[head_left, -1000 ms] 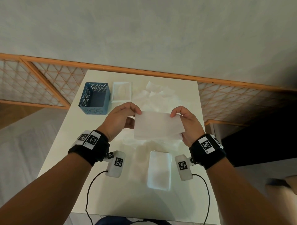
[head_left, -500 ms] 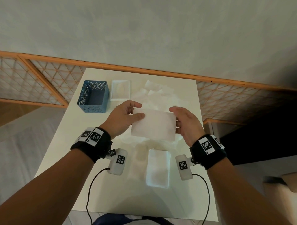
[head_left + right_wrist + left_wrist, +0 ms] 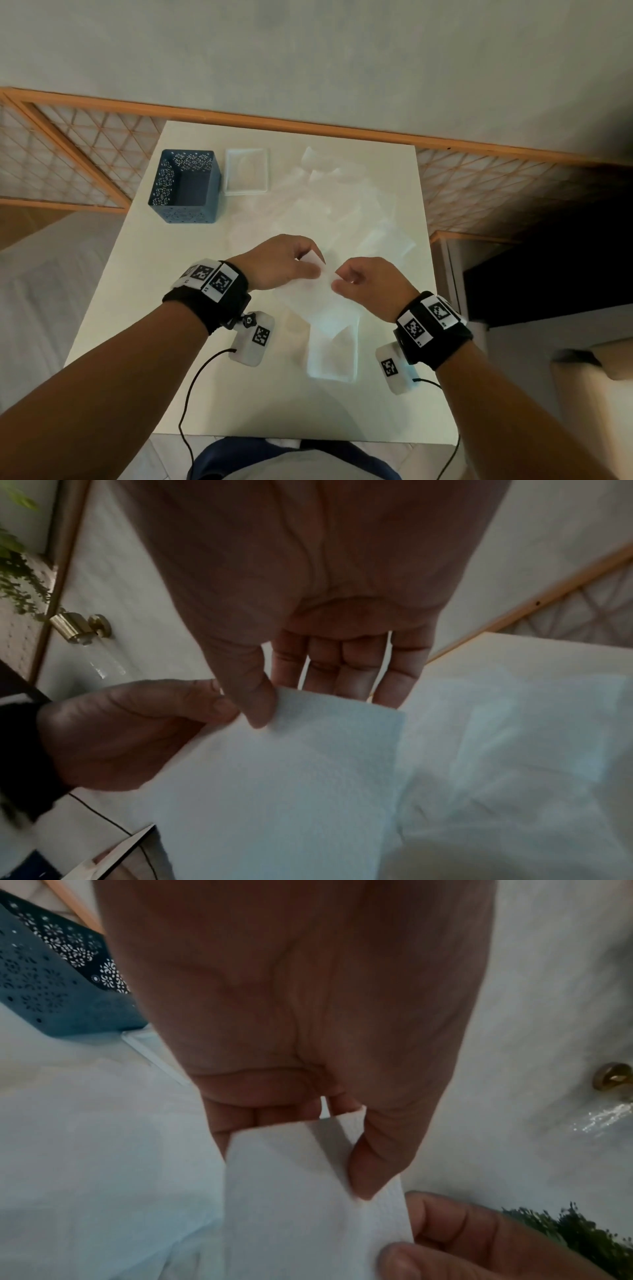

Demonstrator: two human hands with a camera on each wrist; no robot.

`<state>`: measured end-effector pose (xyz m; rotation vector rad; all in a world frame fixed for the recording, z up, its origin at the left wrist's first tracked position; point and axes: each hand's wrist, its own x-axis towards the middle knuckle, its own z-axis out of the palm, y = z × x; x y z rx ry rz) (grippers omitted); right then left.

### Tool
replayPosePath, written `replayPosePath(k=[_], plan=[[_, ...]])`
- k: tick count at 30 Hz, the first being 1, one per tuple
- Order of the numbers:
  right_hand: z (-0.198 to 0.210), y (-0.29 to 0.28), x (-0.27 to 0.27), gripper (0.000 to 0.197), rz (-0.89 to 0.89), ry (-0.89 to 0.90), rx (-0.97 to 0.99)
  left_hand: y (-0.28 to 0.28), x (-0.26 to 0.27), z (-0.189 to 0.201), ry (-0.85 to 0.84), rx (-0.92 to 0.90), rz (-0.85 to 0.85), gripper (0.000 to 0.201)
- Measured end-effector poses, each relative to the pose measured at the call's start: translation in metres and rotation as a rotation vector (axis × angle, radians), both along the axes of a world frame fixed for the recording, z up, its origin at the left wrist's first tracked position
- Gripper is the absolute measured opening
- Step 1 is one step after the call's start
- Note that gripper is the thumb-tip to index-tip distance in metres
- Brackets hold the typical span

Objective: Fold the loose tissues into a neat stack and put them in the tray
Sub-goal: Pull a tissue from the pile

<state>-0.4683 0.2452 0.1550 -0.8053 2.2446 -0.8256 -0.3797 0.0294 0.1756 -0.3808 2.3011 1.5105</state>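
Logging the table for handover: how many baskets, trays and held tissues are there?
blue basket: 1
clear trays: 2
held tissue: 1
loose tissues: overlapping, uncountable
total counted: 4

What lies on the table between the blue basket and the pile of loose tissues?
A shallow clear tray lies there, right beside the blue basket, with the loose tissues to its right. The head view shows this.

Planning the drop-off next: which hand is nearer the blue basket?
Left. The left hand pinches the tissue below and right of the blue basket; the right hand, pinching the same tissue, sits farther right.
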Motion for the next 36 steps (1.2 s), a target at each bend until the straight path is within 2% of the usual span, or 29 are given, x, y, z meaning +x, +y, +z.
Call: replayPosePath(k=[2,3,5,8,10,12,16,20,36], plan=[[-0.011,0.005,0.008,0.036,-0.033,-0.045,-0.037,0.004,-0.003,-0.009,-0.039,0.011,-0.013,0.009],[-0.017,0.008,0.012,0.036,-0.086,-0.089,-0.072,0.006,-0.004,-0.015,-0.063,0.021,0.000,0.016],[-0.032,0.017,0.018,0.031,-0.281,-0.222,-0.136,0.008,-0.004,-0.031,-0.128,0.083,0.054,0.029],[-0.060,0.030,0.027,0.022,-0.616,-0.487,-0.140,0.013,0.003,-0.061,-0.218,0.212,0.173,0.022],[-0.078,0.039,0.033,0.019,-0.694,-0.591,-0.075,0.019,0.010,-0.083,-0.258,0.231,0.248,0.016],[-0.093,0.046,0.039,0.016,-0.689,-0.612,-0.010,0.026,0.016,-0.102,-0.277,0.199,0.296,0.017],[-0.108,0.053,0.050,0.022,-0.546,-0.430,0.137,0.045,0.030,-0.131,-0.265,0.082,0.338,0.017],[-0.118,0.053,0.060,0.022,-0.523,-0.375,0.214,0.056,0.038,-0.150,-0.221,-0.054,0.309,0.018],[-0.131,0.054,0.063,0.026,-0.552,-0.373,0.345,0.064,0.032,-0.170,-0.233,-0.052,0.408,0.020]])
